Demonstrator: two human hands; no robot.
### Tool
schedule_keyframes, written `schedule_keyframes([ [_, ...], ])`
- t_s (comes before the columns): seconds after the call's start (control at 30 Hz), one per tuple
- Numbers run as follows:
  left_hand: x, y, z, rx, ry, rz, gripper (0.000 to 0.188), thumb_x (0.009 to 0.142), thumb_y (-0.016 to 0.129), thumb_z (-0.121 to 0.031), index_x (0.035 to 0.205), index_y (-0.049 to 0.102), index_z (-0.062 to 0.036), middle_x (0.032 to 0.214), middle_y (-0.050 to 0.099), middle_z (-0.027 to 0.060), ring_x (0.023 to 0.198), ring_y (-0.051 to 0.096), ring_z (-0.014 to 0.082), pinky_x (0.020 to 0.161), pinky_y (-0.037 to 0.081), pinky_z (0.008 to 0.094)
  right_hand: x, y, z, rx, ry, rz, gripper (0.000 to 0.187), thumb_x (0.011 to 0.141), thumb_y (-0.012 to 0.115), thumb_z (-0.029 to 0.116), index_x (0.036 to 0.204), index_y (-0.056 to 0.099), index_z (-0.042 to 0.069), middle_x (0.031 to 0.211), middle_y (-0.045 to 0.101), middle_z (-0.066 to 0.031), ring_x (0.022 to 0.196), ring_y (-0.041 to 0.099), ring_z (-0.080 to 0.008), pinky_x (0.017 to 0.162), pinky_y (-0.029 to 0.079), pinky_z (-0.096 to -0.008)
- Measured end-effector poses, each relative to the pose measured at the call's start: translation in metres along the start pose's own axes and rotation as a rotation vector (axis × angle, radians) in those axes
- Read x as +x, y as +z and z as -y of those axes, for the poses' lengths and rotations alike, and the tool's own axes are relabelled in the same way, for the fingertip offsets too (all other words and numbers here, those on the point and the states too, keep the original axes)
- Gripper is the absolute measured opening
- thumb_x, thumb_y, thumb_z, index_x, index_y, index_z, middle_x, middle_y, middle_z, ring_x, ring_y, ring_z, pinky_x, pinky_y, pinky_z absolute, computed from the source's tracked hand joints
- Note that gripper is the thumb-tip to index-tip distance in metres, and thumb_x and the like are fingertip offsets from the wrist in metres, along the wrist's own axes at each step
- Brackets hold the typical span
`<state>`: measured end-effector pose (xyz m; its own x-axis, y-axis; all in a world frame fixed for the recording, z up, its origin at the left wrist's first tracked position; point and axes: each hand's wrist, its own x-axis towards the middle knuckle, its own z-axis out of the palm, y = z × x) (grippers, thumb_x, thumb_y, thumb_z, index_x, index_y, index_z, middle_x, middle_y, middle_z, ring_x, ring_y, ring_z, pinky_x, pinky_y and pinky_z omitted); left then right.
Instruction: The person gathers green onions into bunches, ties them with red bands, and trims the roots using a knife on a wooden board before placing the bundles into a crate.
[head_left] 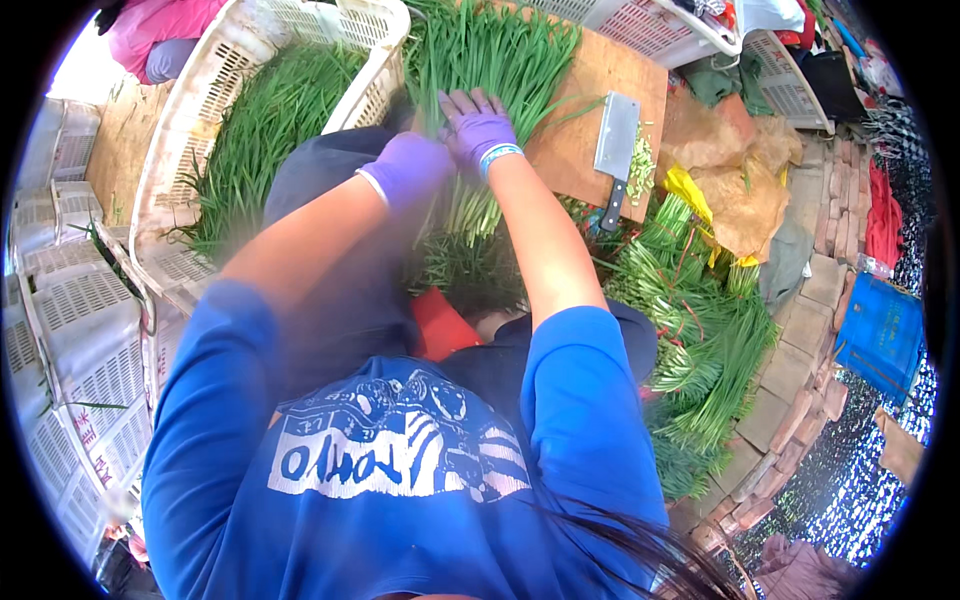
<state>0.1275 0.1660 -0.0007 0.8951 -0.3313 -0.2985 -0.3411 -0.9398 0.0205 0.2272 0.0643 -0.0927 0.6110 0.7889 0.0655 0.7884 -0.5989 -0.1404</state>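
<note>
A large bunch of garlic chives (490,58) lies with its leaves across a wooden board (560,150) and its pale stems pointing toward me. My right hand (476,130), in a purple glove, rests flat on the bunch with fingers stretched out. Beside it on the left, my left hand (412,168), also gloved, is smeared by motion, and its fingers cannot be made out. A cleaver (617,140) with a black handle lies on the board's right side, next to small cut stem pieces (641,165).
On the left stands a white plastic crate (165,190) with loose chives (270,130) in it. Tied bundles of chives (690,330) are piled at my right, near brown paper (745,195) and a brick edge (790,410). More crates (80,330) stack at far left. Another person (170,40) sits top left.
</note>
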Motion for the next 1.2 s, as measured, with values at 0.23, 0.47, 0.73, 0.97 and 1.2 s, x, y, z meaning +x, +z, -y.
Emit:
schedule_keyframes([
  [0.23, -0.103, -0.028, -0.042, -0.61, 0.383, 0.016, 0.01, 0.071, 0.056, -0.021, 0.075, 0.061, -0.0143, 0.064, 0.057, 0.0086, 0.06, 0.058, 0.0281, 0.053, 0.045, 0.0386, -0.001, -0.009, 0.011, 0.012, 0.019, 0.067, 0.059, 0.082, 0.044, 0.039, 0.134, 0.028, 0.017, 0.134, 0.033, -0.0039, 0.125, 0.027, -0.0272, 0.104, 0.017, -0.0428],
  [0.47, -0.068, -0.002, -0.05, -0.365, 0.02, -0.152, 0.046, 0.072, 0.057, -0.018, 0.114, 0.043, -0.0033, 0.069, 0.057, 0.0153, 0.065, 0.059, 0.031, 0.055, 0.046, 0.0416, 0.002, -0.003, 0.006, -0.035, 0.049, 0.102, 0.058, 0.084, 0.042, 0.042, 0.135, 0.026, 0.021, 0.137, 0.03, -0.0012, 0.128, 0.024, -0.0253, 0.105, 0.014, -0.0422],
  [0.73, 0.017, 0.042, -0.029, -0.421, -0.449, 0.059, 0.022, 0.068, 0.058, -0.019, 0.083, 0.063, -0.0044, 0.081, 0.063, 0.0155, 0.08, 0.061, 0.0305, 0.072, 0.048, 0.0386, 0.002, -0.008, 0.011, -0.047, 0.085, 0.123, 0.059, 0.084, 0.042, 0.043, 0.136, 0.024, 0.023, 0.139, 0.029, 0.0005, 0.128, 0.024, -0.0242, 0.106, 0.013, -0.043],
  [0.97, -0.005, 0.034, -0.021, -0.53, 0.248, 0.469, 0.019, 0.069, 0.058, -0.015, 0.082, 0.067, -0.0046, 0.077, 0.064, 0.0136, 0.068, 0.062, 0.0282, 0.065, 0.048, 0.0357, 0.0, -0.006, 0.005, 0.006, 0.09, 0.107, 0.059, 0.084, 0.042, 0.044, 0.135, 0.025, 0.023, 0.138, 0.029, 0.0007, 0.128, 0.025, -0.0241, 0.106, 0.014, -0.0424],
  [1.2, -0.044, 0.015, -0.048, -0.264, -0.019, 0.34, 0.023, 0.078, 0.051, -0.015, 0.097, 0.061, -0.0094, 0.074, 0.063, 0.0123, 0.074, 0.061, 0.0279, 0.063, 0.048, 0.0375, 0.001, -0.006, 0.006, 0.019, 0.087, 0.068, 0.058, 0.084, 0.042, 0.044, 0.135, 0.026, 0.023, 0.137, 0.03, 0.0008, 0.127, 0.026, -0.0234, 0.105, 0.015, -0.0414],
])
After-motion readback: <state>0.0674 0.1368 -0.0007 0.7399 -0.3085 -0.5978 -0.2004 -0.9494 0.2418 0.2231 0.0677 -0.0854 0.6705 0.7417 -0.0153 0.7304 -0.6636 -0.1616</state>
